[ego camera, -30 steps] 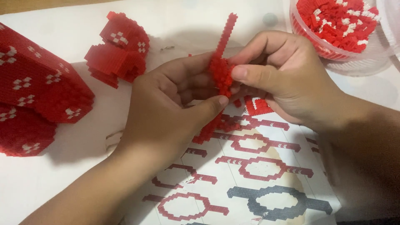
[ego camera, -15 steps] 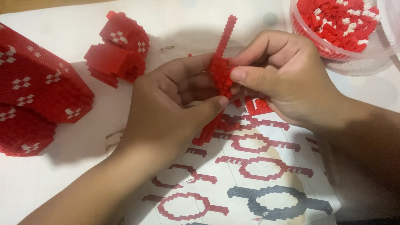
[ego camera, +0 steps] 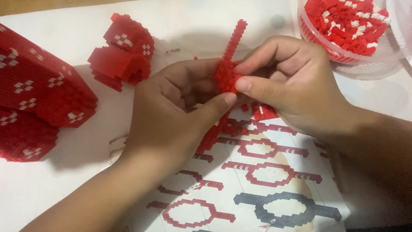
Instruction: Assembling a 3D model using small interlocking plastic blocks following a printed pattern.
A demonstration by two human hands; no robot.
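Red brick strip (ego camera: 227,75), red-and-white bricks (ego camera: 347,21)

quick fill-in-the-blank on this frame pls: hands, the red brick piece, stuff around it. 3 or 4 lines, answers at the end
1. Both the left hand and the right hand pinch a small brick piece whose colour is ____.
2. The clear tub of loose bricks sits at the top ____ of the view.
3. Under the hands lies a printed sheet of ring patterns, all red except one that is ____.
4. The large built blocks on the left are red with ____ specks.

Missing words: red; right; dark grey; white
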